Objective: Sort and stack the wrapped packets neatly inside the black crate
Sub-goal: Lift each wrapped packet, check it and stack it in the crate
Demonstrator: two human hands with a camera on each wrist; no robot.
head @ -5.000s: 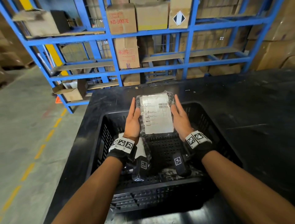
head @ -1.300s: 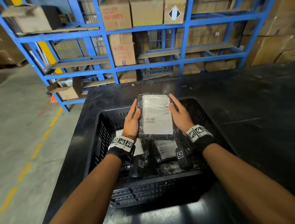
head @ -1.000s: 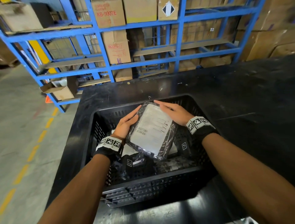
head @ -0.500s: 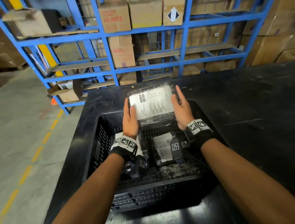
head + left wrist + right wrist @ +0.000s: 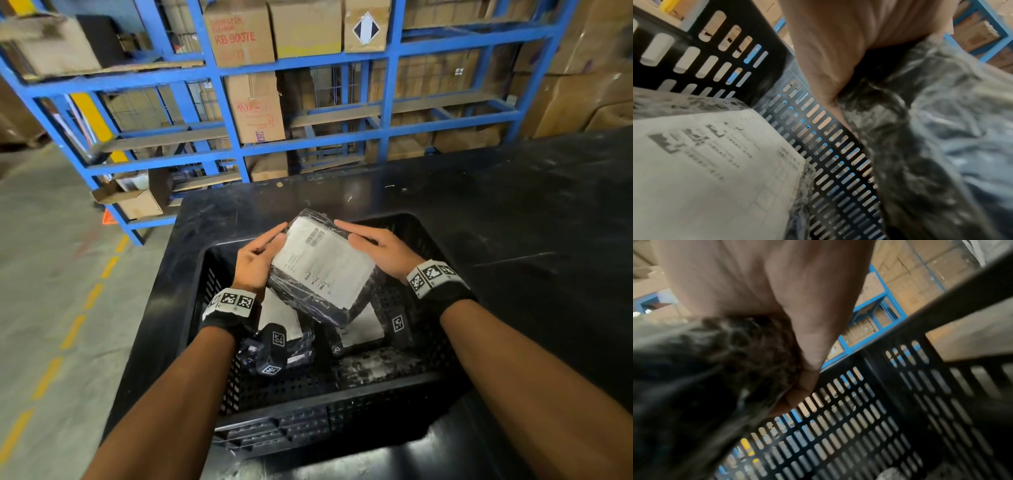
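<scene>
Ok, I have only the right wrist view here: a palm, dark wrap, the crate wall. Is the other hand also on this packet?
Observer: Yes. In the head view the left hand grips the near left edge of the held packet, and the right hand grips its far right edge.
Operator: Can you see its label?
Observer: Yes, the white label faces up. The held packet is tilted above the black crate.
Operator: Is the crate empty below it?
Observer: No. A left packet and a right packet lie on its floor, labels up.

Bare forearms, black wrist straps (image 5: pixel 228 320) with white square-code marker bands (image 5: pixel 434 277), small black tagged cameras (image 5: pixel 272 349) beneath
</scene>
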